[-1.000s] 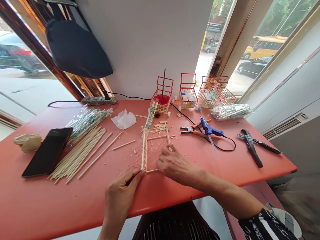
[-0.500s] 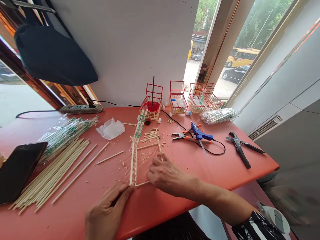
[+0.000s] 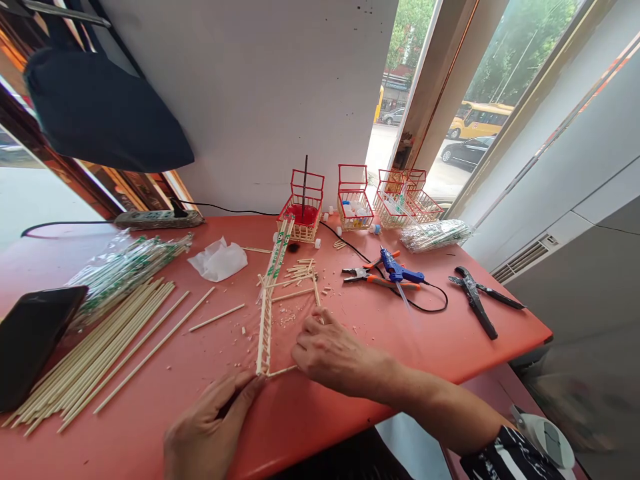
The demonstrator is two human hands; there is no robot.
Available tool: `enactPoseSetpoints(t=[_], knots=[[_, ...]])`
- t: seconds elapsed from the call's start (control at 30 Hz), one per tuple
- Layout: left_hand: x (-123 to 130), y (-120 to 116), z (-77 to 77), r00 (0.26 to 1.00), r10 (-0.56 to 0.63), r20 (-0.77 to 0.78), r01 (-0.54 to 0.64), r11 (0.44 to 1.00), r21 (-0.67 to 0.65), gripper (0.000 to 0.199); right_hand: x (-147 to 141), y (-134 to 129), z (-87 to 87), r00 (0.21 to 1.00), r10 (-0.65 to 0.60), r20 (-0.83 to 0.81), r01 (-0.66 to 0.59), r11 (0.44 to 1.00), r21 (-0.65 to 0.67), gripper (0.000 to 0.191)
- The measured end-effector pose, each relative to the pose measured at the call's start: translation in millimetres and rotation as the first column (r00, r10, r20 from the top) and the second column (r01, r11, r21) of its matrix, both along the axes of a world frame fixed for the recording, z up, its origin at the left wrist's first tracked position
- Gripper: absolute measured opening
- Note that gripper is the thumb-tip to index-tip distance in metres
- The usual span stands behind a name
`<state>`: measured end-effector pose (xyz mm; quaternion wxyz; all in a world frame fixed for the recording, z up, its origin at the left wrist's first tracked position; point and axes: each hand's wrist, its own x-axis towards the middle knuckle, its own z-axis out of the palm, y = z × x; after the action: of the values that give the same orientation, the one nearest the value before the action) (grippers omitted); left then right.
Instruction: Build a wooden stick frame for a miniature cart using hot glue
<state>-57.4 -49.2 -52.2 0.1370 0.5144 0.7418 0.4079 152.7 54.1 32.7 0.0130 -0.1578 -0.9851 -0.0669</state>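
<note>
A frame of thin wooden sticks [image 3: 265, 333] lies on the red table, with a ladder-like left side and a crossbar at its far end. My left hand [image 3: 215, 417] pinches the near left corner of this frame between thumb and fingers. On the right side, my right hand [image 3: 325, 343] is closed around the frame's stick, and its fingers hide part of that side. Two sticks in green-printed wrappers [image 3: 279, 253] extend from the frame's far left corner. Short cut pieces [image 3: 301, 269] lie just beyond the crossbar.
Long sticks [image 3: 107, 347], a phone [image 3: 40, 343] and wrapped bundles [image 3: 135, 267] are at left. Pliers [image 3: 357, 273], a blue glue gun [image 3: 397, 268] and black cutters [image 3: 475, 300] lie right. Small stick carts [image 3: 303, 213] stand behind. The table edge [image 3: 440, 390] is near my right forearm.
The whole view has shifted slightly. Both hands keep nearly the same places on the stick frame, with no clear change in grip.
</note>
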Motion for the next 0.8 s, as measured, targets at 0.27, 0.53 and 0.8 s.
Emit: enactPoseSetpoints(t=[0.27,0.53,0.8], knots=[[5,3,13.8,0.999,0.025,0.034,-0.025,1.000,-0.007,0.042,0,1,-2.5,1.000,-0.001,0.014,0.002,1.000,-0.010,0.012],[14,6,24.5,0.997,-0.048,0.062,0.041,0.994,0.102,0.038,-1,3,-2.4,0.999,-0.017,0.033,0.018,1.000,-0.019,0.014],[15,5,29.5,0.995,-0.046,0.084,0.037,0.994,0.103,0.031,-1,2,-3.1,0.999,-0.035,0.028,0.036,0.998,-0.056,0.014]])
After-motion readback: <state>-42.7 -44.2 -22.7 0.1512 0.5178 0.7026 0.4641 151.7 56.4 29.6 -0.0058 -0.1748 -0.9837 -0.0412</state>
